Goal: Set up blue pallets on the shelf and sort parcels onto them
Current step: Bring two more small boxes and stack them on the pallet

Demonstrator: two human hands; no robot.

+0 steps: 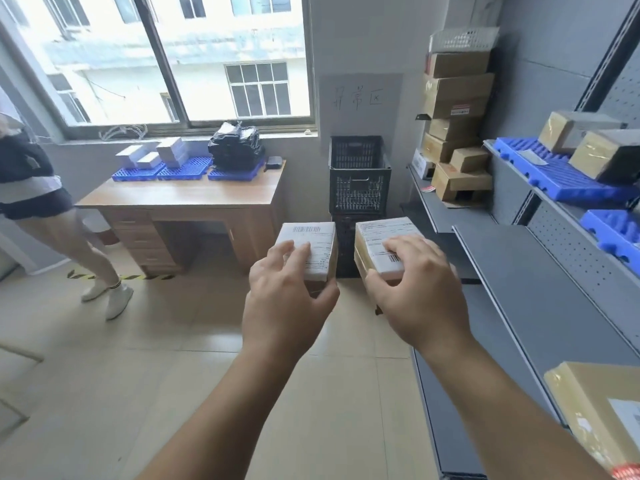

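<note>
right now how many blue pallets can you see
5 pallets: three in a row on the desk, one under boxes on the right shelf, one on the tier below. Others may be hidden.

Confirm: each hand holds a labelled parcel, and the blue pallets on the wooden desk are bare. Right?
Not bare: in the head view the blue pallets on the wooden desk carry white boxes and black bags. The rest is right.

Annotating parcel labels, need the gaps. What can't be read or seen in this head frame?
- Label print on the left parcel and right parcel: head view, too small and blurred, partly covered by the left hand and right hand.
- Lower blue pallet and bottom-right box: head view, cut off by the right edge.
- Bystander: head view, cut off by the left edge.
</note>
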